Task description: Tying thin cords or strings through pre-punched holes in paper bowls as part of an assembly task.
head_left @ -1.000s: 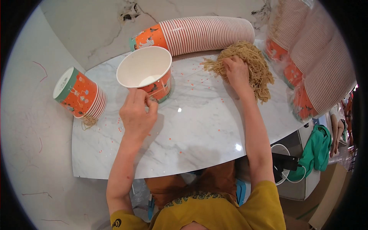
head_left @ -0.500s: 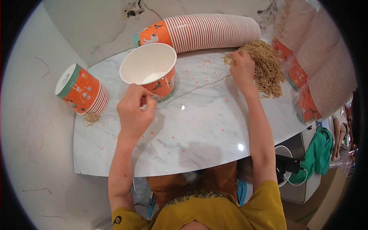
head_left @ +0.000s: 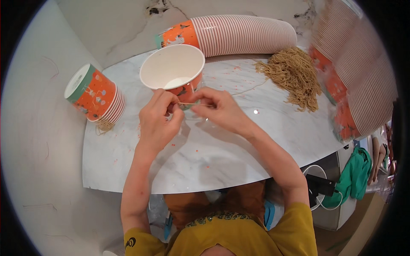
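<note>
Head view: the left hand point(head_left: 159, 116) pinched a thin string point(head_left: 185, 103) at the near side of the upright orange cup point(head_left: 173, 70); the right hand point(head_left: 223, 112), close but not touching the left, had blurred fingers around it, grip impossible to tell. Light, even tension, clear of the tangled string pile point(head_left: 295, 76), seemed the best handling

On table point(head_left: 239, 158): upright cup point(head_left: 171, 64) between inverted stack point(head_left: 96, 96), left, and string pile point(head_left: 297, 77), right; lying stack point(head_left: 245, 36) behind.
</note>
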Motion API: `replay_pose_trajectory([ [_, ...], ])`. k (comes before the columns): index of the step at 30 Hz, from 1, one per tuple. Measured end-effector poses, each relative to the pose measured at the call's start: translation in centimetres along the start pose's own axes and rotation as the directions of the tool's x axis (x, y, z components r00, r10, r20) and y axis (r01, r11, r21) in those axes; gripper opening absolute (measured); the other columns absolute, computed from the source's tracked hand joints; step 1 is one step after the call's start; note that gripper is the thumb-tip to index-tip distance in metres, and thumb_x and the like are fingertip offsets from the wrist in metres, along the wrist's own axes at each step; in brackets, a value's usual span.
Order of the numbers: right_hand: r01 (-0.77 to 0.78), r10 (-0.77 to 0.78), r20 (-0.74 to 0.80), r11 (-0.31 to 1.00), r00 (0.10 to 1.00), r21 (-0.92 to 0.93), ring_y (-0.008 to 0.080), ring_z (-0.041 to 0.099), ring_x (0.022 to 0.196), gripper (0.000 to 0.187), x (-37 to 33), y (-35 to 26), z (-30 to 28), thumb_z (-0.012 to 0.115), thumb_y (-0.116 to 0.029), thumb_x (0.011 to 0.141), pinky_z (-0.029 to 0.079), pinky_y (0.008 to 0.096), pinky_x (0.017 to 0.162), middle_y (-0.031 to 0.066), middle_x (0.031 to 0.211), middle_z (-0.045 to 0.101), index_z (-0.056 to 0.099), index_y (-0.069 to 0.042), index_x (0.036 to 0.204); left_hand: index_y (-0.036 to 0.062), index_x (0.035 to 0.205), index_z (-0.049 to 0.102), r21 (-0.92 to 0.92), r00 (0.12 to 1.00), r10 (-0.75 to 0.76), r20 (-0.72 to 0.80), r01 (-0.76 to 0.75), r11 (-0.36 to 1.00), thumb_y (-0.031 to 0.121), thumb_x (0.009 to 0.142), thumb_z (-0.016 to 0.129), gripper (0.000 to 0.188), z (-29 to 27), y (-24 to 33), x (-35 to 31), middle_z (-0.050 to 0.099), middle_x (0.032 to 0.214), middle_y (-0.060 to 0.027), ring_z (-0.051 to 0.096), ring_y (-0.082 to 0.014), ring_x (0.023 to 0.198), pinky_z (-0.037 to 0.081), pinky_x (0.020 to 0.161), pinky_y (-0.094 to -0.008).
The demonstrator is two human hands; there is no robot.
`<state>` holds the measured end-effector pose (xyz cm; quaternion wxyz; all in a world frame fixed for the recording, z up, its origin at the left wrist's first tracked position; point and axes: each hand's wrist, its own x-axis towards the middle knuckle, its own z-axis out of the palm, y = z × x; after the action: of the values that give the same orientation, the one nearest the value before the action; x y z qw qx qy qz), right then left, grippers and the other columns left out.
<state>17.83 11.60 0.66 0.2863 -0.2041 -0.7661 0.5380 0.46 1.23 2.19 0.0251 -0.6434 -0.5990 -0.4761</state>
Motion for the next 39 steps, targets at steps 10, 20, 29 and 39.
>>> replay_pose_trajectory([
  [10,-0.016,0.015,-0.138,1.0,0.99,-0.011,0.0036,0.047,0.066,0.011,0.1,-0.7,-2.3,0.068,-0.01,0.088,0.041,0.0243,0.06,-0.0036,0.07,0.058,0.065,0.001,0.085,0.0011,0.092,0.067,0.289,0.814,-0.36,0.457,0.247,0.925,0.013,0.083,0.067,0.015,-1.6,-1.1,-0.3,0.071,0.088,-0.0102,0.067,-0.0236,0.065,0.051,0.063,-0.036],
  [20,0.076,-0.077,-0.025,0.997,0.997,-0.018,0.0017,0.052,0.074,0.008,-0.4,-0.7,-1.4,0.068,-0.007,0.092,0.043,0.0207,0.064,-0.0048,0.08,0.061,0.066,0.001,0.09,0.0001,0.106,0.072,-0.404,0.739,-0.45,0.501,0.66,0.634,0.014,0.096,0.069,0.018,-0.5,1.0,-0.2,0.069,0.079,-0.0022,0.06,-0.0067,0.061,0.045,0.055,-0.0217],
  [29,0.033,-0.026,-0.117,0.998,0.993,0.058,0.0008,0.047,0.07,0.01,0.0,-0.5,-2.9,0.069,-0.01,0.093,0.038,0.0206,0.061,-0.0066,0.079,0.058,0.066,0.0,0.09,-0.002,0.11,0.073,-0.394,0.746,-0.505,0.433,0.661,0.639,0.008,0.095,0.067,0.018,-1.6,-0.3,0.5,0.067,0.076,-0.0026,0.06,-0.0074,0.061,0.046,0.054,-0.0228],
  [39,0.061,-0.061,-0.098,0.998,0.993,-0.004,0.001,0.045,0.069,0.009,-0.3,-0.4,-2.2,0.067,-0.008,0.092,0.038,0.0206,0.062,-0.0065,0.078,0.057,0.065,0.0,0.089,0.0022,0.118,0.069,-0.282,0.741,-0.486,0.463,0.643,0.712,0.008,0.093,0.068,0.025,-1.7,0.6,0.3,0.063,0.09,0.0029,0.055,-0.0053,0.067,0.045,0.058,-0.0224],
])
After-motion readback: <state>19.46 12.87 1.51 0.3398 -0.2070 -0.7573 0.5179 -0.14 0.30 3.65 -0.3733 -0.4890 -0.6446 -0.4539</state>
